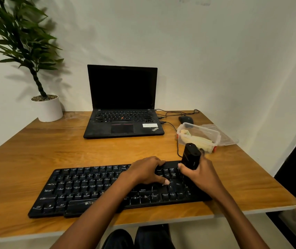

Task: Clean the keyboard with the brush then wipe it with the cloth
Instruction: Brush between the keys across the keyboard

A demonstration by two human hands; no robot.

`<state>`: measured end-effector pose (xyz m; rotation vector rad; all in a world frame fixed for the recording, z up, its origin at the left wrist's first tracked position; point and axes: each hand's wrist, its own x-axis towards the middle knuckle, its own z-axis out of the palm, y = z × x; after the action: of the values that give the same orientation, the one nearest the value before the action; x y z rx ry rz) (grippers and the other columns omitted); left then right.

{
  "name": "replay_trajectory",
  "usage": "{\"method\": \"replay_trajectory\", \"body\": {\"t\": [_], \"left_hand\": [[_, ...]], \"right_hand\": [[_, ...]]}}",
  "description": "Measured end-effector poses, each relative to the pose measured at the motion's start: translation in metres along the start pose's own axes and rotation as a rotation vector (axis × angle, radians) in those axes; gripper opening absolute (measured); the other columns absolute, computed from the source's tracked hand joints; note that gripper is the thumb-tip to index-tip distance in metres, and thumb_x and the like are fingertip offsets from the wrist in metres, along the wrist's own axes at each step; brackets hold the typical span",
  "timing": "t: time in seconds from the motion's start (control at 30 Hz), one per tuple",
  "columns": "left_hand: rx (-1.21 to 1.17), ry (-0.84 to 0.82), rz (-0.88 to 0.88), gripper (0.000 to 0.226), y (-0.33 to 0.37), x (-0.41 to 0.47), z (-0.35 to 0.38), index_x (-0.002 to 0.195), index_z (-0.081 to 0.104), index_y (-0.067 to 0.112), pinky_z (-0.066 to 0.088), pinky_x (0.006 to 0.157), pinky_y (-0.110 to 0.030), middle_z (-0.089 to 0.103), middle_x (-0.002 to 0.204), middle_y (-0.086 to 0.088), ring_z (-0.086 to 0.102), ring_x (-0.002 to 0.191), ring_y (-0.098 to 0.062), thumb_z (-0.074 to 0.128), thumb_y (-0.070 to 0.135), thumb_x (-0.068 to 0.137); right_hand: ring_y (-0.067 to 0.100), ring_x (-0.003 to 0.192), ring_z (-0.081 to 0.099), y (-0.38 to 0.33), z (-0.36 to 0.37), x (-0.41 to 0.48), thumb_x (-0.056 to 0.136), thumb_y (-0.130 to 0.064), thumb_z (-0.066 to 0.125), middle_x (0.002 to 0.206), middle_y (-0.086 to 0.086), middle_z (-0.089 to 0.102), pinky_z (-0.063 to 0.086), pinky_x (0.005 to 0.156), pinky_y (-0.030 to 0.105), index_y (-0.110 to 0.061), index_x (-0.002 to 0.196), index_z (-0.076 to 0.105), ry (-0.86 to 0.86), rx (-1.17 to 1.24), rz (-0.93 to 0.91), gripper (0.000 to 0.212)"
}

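A black full-size keyboard [82, 191] lies along the near edge of the wooden desk. My right hand [200, 174] grips a black brush [191, 156] by its thick handle, held upright over the keyboard's right-hand keys; its bristles are hidden behind my fingers. My left hand [148, 172] rests on the keys just left of the brush, fingers curved over the top rows, thumb on a key. A pale yellow cloth [197, 139] sits folded in a clear plastic box [207, 132] behind the keyboard's right end.
An open black laptop [123, 108] stands at the back centre, cables running right to a dark mouse [185, 119]. The box's lid [222, 134] lies beside it. A potted plant [47, 108] is back left. The desk edge [251, 210] is close on the right.
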<state>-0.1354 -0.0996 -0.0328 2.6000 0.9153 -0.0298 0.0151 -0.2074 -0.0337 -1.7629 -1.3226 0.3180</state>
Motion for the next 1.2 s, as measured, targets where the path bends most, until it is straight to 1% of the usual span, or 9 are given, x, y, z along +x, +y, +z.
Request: {"method": "replay_trajectory", "body": {"t": [0.13, 0.23, 0.43, 0.6, 0.77, 0.87, 0.93, 1.1, 1.2], "left_hand": [[-0.006, -0.006, 0.005, 0.081, -0.001, 0.000, 0.000, 0.148, 0.028, 0.019, 0.036, 0.104, -0.036, 0.033, 0.151, 0.002, 0.035, 0.135, -0.020, 0.064, 0.049, 0.082], [0.000, -0.005, 0.004, 0.080, -0.001, 0.001, 0.000, 0.148, 0.028, 0.020, 0.037, 0.102, -0.035, 0.034, 0.151, 0.002, 0.036, 0.134, -0.020, 0.064, 0.049, 0.083], [0.004, -0.005, 0.001, 0.081, -0.001, 0.001, 0.001, 0.148, 0.028, 0.020, 0.037, 0.103, -0.036, 0.033, 0.151, 0.002, 0.036, 0.135, -0.021, 0.064, 0.050, 0.082], [0.009, -0.005, -0.001, 0.080, 0.000, 0.000, 0.001, 0.148, 0.028, 0.020, 0.039, 0.102, -0.036, 0.034, 0.150, 0.003, 0.038, 0.133, -0.020, 0.064, 0.050, 0.083], [0.006, -0.011, -0.001, 0.081, -0.001, 0.000, 0.000, 0.148, 0.027, 0.020, 0.038, 0.101, -0.036, 0.034, 0.150, 0.002, 0.037, 0.133, -0.021, 0.064, 0.050, 0.082], [0.007, -0.012, -0.003, 0.081, 0.000, 0.000, -0.001, 0.148, 0.028, 0.019, 0.038, 0.103, -0.037, 0.034, 0.150, 0.002, 0.037, 0.134, -0.021, 0.064, 0.050, 0.082], [0.015, -0.016, -0.005, 0.081, 0.000, 0.000, 0.000, 0.148, 0.028, 0.019, 0.039, 0.103, -0.038, 0.034, 0.150, 0.002, 0.037, 0.133, -0.022, 0.064, 0.050, 0.082], [0.020, -0.018, -0.006, 0.081, 0.000, 0.000, -0.001, 0.148, 0.028, 0.020, 0.040, 0.102, -0.039, 0.036, 0.149, 0.001, 0.038, 0.133, -0.022, 0.064, 0.050, 0.082], [0.013, -0.016, -0.004, 0.081, 0.000, 0.000, -0.001, 0.147, 0.028, 0.020, 0.040, 0.103, -0.039, 0.037, 0.149, 0.001, 0.038, 0.133, -0.022, 0.064, 0.050, 0.082]], "right_hand": [[0.011, 0.078, 0.059, 0.006, -0.010, 0.008, 0.081, -0.019, 0.069, 0.082, -0.007, 0.059, 0.041, 0.060, 0.017, -0.018, 0.092, 0.051, -0.022, 0.042, 0.041, 0.021], [0.009, 0.081, 0.056, 0.001, 0.002, 0.011, 0.080, -0.024, 0.069, 0.085, -0.008, 0.057, 0.043, 0.066, 0.019, -0.016, 0.104, 0.052, 0.033, -0.037, -0.034, 0.031], [0.012, 0.084, 0.058, 0.006, -0.008, 0.011, 0.080, -0.018, 0.069, 0.084, -0.009, 0.059, 0.046, 0.067, 0.022, -0.023, 0.092, 0.049, -0.097, 0.057, 0.032, 0.023], [0.013, 0.085, 0.055, -0.004, 0.004, 0.016, 0.081, -0.025, 0.068, 0.090, -0.005, 0.056, 0.049, 0.077, 0.030, -0.015, 0.109, 0.051, -0.002, -0.093, -0.055, 0.035], [0.011, 0.076, 0.058, 0.001, -0.008, 0.015, 0.081, -0.018, 0.068, 0.083, -0.006, 0.058, 0.044, 0.054, 0.013, -0.025, 0.086, 0.049, -0.125, 0.041, 0.040, 0.021], [0.018, 0.087, 0.057, -0.004, -0.004, 0.026, 0.081, -0.021, 0.068, 0.087, -0.004, 0.057, 0.047, 0.072, 0.028, -0.015, 0.102, 0.051, -0.043, -0.073, -0.003, 0.028], [0.015, 0.089, 0.054, -0.008, 0.006, 0.026, 0.081, -0.024, 0.068, 0.092, -0.004, 0.054, 0.046, 0.076, 0.029, -0.012, 0.115, 0.049, -0.002, -0.108, -0.042, 0.041], [0.017, 0.089, 0.056, -0.002, -0.001, 0.023, 0.081, -0.021, 0.068, 0.089, -0.003, 0.056, 0.048, 0.080, 0.034, -0.013, 0.107, 0.050, -0.064, -0.058, 0.011, 0.033], [0.019, 0.089, 0.058, -0.002, 0.000, 0.029, 0.080, -0.023, 0.068, 0.090, 0.000, 0.058, 0.047, 0.074, 0.032, -0.012, 0.111, 0.050, 0.014, -0.110, -0.006, 0.037]]}}
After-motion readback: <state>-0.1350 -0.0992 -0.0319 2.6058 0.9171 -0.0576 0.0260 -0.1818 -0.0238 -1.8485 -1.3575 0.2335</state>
